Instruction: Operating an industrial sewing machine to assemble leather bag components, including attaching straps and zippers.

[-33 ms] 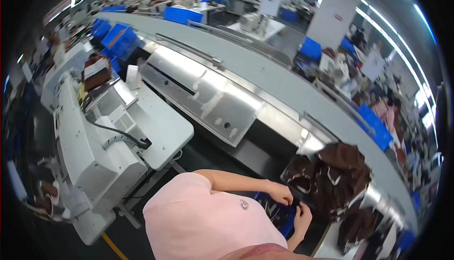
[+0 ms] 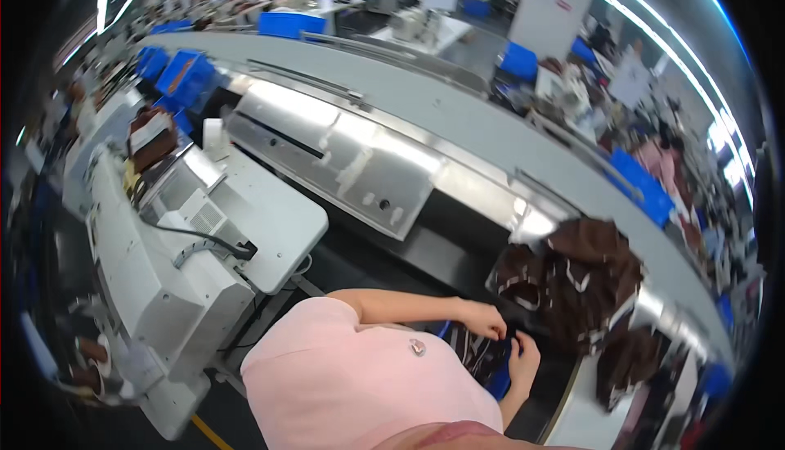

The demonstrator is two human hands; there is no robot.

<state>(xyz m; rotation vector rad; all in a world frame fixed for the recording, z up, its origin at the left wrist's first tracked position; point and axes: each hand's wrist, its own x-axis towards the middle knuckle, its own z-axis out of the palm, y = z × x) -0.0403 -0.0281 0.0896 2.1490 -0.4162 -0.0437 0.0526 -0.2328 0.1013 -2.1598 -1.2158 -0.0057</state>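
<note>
In front of my body at lower right, my left hand (image 2: 484, 319) has its fingers curled downward. My right hand (image 2: 523, 362) is close beside it, its fingers bent toward the left one. Something dark lies between the fingertips; what it is cannot be made out. Under both hands is a blue bin (image 2: 500, 384), partly hidden by my body, with dark pieces (image 2: 482, 355) showing light edges inside. A heap of dark brown garment pieces (image 2: 585, 286) with white edges lies just beyond my hands. Another brown piece (image 2: 628, 364) hangs over a pale table edge to the right.
A white sewing machine (image 2: 159, 266) stands on a rounded white table (image 2: 274, 229) at left. A metal trough (image 2: 335, 155) and a long grey rail (image 2: 409, 106) run across ahead. Blue bins (image 2: 181, 78) sit at far left, and a pillar (image 2: 556, 8) rises behind.
The view has tilted slightly, so the surroundings sit a little higher and further left. My hands remain over the blue bin, with their fingertips slightly shifted.
</note>
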